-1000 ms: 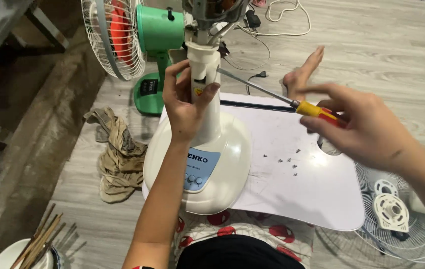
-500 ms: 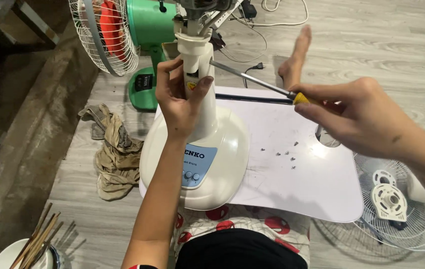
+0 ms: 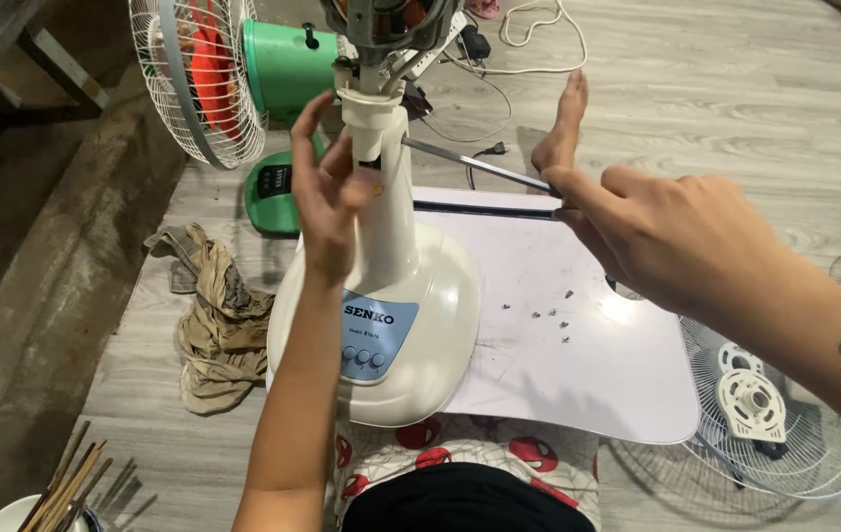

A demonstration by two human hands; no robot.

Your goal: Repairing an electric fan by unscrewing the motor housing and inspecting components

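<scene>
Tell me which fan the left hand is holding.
The left hand grips the cream fan by its upright neck; the green fan with the orange blade stands behind, untouched.

Floor [image 3: 736,108]: grey wood-look planks. A white board [image 3: 558,374] lies flat on it, below the right hand [image 3: 667,236]. On the board: the cream fan base [image 3: 391,335], below the left hand [image 3: 332,197], and small loose screws [image 3: 549,313] just below the right hand. Directly on the floor: crumpled rag [image 3: 214,325] left of the left hand, green fan [image 3: 263,99] beyond it, wire grille [image 3: 765,424] under the right forearm, cable [image 3: 529,39] beyond.
</scene>
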